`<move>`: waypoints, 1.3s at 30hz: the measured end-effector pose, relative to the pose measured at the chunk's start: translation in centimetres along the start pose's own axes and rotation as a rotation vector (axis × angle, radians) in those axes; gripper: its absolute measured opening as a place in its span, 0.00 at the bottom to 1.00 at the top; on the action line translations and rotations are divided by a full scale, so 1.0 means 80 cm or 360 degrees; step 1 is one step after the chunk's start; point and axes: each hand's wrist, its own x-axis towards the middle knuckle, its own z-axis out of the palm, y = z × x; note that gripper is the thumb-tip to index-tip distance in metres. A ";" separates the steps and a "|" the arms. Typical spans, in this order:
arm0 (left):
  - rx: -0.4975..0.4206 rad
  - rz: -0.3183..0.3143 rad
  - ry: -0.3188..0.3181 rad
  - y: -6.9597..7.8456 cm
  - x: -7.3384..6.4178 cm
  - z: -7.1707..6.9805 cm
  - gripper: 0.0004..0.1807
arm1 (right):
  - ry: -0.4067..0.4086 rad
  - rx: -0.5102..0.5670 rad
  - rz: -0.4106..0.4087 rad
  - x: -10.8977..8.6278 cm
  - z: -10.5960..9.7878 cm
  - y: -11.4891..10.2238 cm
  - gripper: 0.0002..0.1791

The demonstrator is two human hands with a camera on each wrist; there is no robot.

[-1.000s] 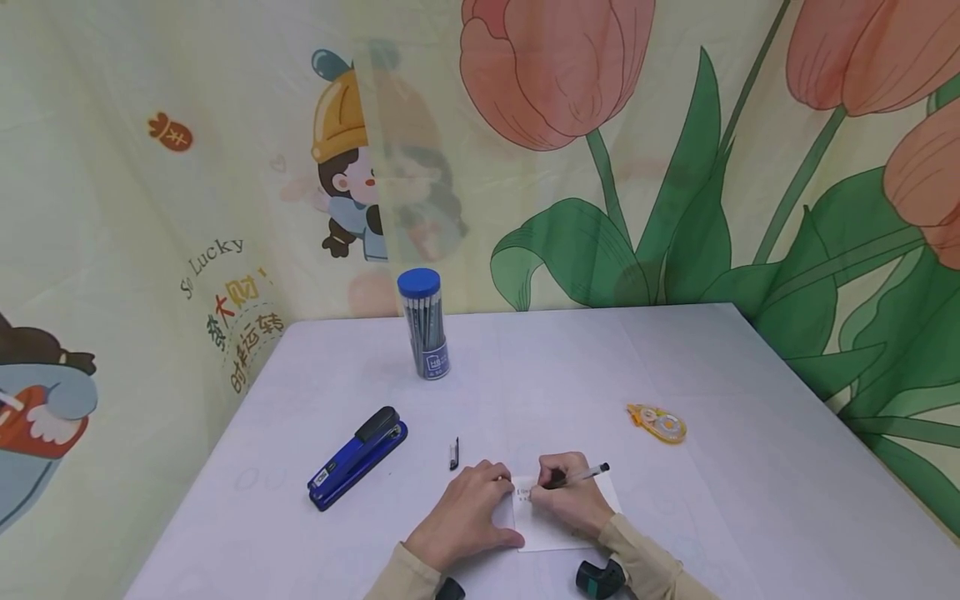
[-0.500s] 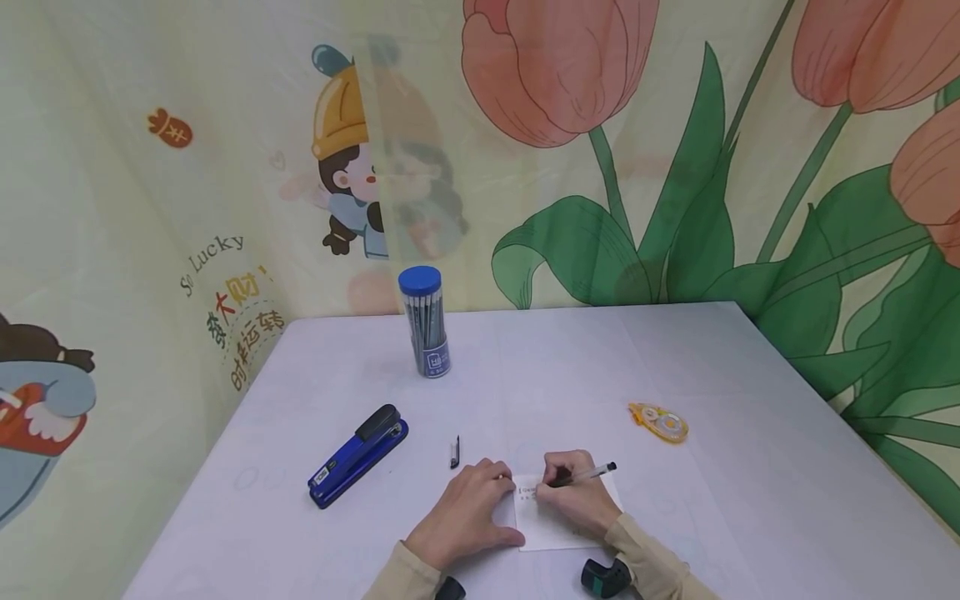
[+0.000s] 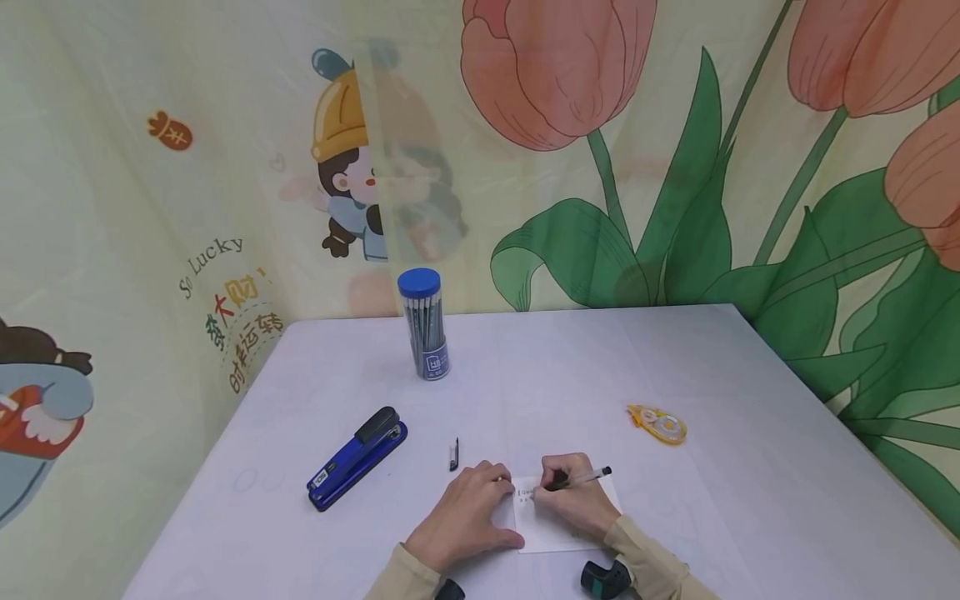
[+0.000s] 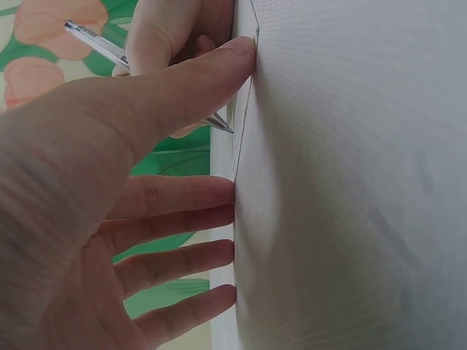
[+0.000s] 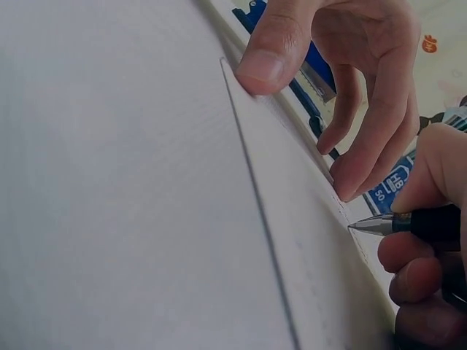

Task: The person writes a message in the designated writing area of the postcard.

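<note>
A small white sheet of paper (image 3: 536, 533) lies near the front of the table, with a few dark marks at its upper left. My right hand (image 3: 577, 500) grips a pen (image 3: 592, 476) with a dark grip and a black end; the metal tip (image 5: 368, 224) meets the sheet in the right wrist view. My left hand (image 3: 465, 517) is spread at the sheet's left side. Its thumb (image 4: 219, 69) presses on the paper's edge, while the other fingertips (image 4: 222, 191) rest on the surface. The right palm hides part of the sheet.
A black-and-clear pen cap (image 3: 454, 455) lies beyond the left hand. Left of it is a blue stapler (image 3: 356, 458). A blue-lidded tub of pencils (image 3: 425, 325) stands at the back. A yellow correction tape (image 3: 657, 423) lies to the right on the white table (image 3: 750, 500).
The right hand with the pen shifts slightly right along the sheet, and more marks show than a second ago. The left hand stays in place. The head view tilts a little and returns.
</note>
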 end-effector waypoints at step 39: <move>0.0015 -0.0003 0.0000 0.001 0.000 -0.001 0.31 | -0.0016 0.0047 -0.0115 -0.001 -0.001 0.002 0.15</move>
